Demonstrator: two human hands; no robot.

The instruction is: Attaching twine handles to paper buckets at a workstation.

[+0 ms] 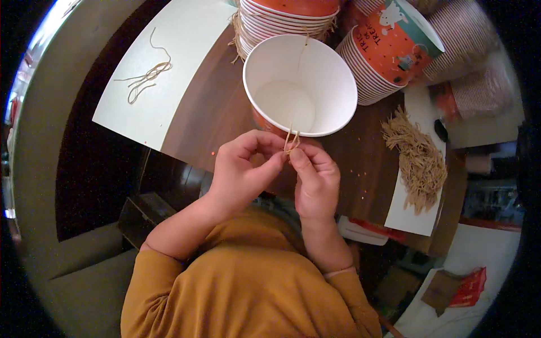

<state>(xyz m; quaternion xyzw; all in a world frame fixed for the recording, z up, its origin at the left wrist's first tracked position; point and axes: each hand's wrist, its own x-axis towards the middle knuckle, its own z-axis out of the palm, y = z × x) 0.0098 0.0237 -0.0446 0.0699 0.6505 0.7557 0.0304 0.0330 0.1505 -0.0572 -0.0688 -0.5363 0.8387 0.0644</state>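
Note:
A large paper bucket (301,84), white inside and orange outside, stands in front of me with its mouth tilted my way. At its near rim both my hands pinch a loop of tan twine (291,141). My left hand (248,163) is closed, thumb and forefinger pressed together on the cord. My right hand (315,177) is closed too, its thumb pressing the twine against the fingers. The other fingers of both hands are partly hidden against the bucket. Another strand of twine (302,59) hangs inside from the far rim.
Stacked paper buckets (287,22) rise behind, with more orange and green ones (389,50) at the right. A bundle of cut twine (420,160) lies on a white board at the right. Loose twine strands (151,73) rest on a white sheet (197,34) at the left.

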